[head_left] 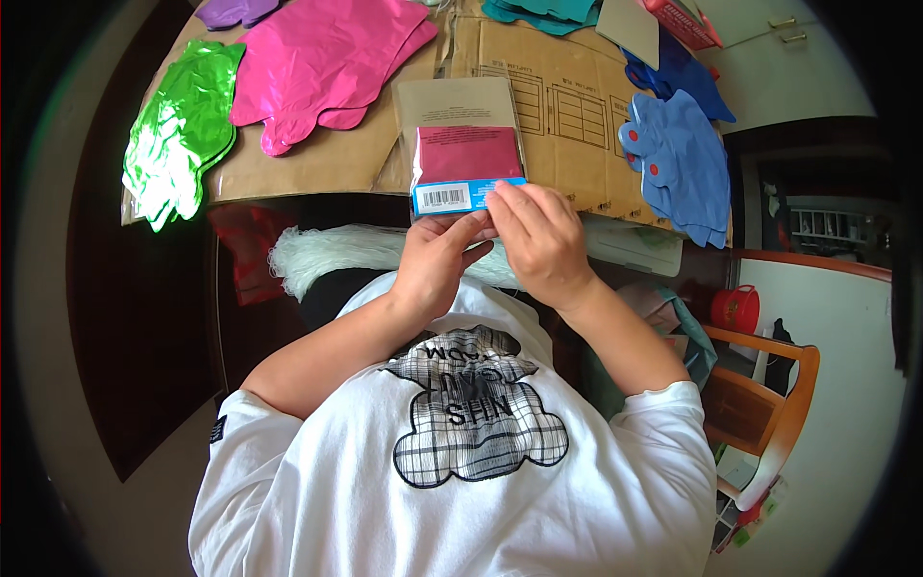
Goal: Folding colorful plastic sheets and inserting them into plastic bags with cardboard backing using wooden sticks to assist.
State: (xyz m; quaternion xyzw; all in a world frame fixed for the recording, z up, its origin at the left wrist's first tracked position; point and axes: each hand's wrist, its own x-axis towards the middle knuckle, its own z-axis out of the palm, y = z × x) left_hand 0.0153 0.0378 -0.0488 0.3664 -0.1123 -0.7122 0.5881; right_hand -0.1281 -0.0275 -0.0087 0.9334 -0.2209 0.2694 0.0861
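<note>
A clear plastic packet [468, 152] lies partly on the cardboard, its near end over the edge toward me. Inside it a folded magenta sheet shows, and a blue label [478, 195] with a barcode crosses its near end. My left hand [440, 260] grips the packet's near edge from below, thumb uppermost. The fingers of my right hand [543, 240] are closed at the label's right corner. Some fingertips of both hands are hidden behind the packet or each other.
Brown cardboard [327, 173] covers the table. Flat foil shapes lie around it: shiny green [183, 125], pink [308, 62], purple [236, 10], teal [543, 13] and light blue [683, 163]. White stringy strands [332, 255] bunch beneath the edge; a wooden chair [760, 404] stands right.
</note>
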